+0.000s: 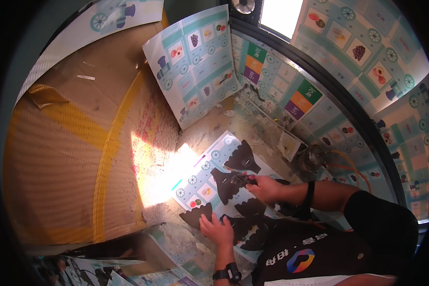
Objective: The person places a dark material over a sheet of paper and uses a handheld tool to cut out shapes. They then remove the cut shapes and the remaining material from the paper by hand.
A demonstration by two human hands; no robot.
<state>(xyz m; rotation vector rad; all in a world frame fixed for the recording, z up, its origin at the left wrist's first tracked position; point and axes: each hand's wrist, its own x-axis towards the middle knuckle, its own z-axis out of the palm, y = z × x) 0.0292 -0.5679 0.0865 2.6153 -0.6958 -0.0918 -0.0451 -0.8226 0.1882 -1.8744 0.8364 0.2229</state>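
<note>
Several black, flat pieces with scalloped edges lie on a printed sheet with wheel and fruit pictures. My left hand rests with fingers apart on the lower edge of the leftmost black piece. My right hand is closed round a small dark hand tool with a reddish part; its exact kind is hard to make out. The tool's front lies over the middle black piece. Farther back is another black piece. More pieces overlap near my body, partly covered by my arms.
A large cardboard box with yellow tape stands at the left. Printed sheets line the walls, and one stiff sheet leans up at the back. An orange hose and a grimy round object lie at the right. Bright sunlight falls beside the box.
</note>
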